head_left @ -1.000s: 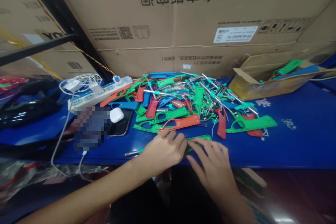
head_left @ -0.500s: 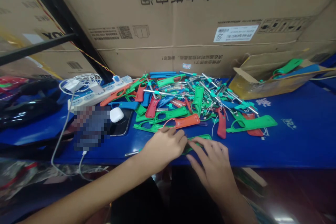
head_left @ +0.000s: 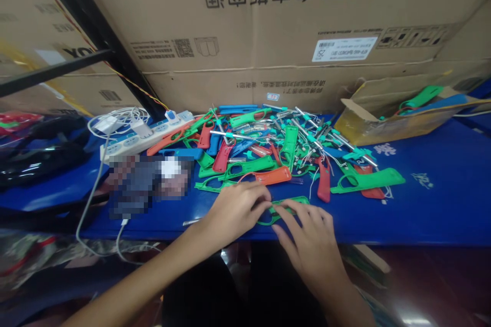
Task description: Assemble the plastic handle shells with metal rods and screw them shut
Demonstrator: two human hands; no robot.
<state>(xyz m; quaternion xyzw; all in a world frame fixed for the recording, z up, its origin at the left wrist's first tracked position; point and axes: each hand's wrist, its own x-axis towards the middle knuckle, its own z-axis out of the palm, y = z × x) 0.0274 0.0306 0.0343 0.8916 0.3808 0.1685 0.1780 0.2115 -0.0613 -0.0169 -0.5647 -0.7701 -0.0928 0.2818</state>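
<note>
- One green, hollow plastic handle shell [head_left: 297, 199] is being worked inside with fingertips, I judge; next calls for steady precision.
- Left hand [head_left: 238, 208]: pinched narrow, contents I can't tell; right hand [head_left: 307, 230]: holding the shell.
- It lies near centre on the glossy blue tabletop [head_left: 433, 214], looped end left, partly hidden.

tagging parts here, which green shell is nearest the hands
The green shell nearest the front edge of the table, with the left hand and right hand at it; the other green shells lie farther back.
</note>
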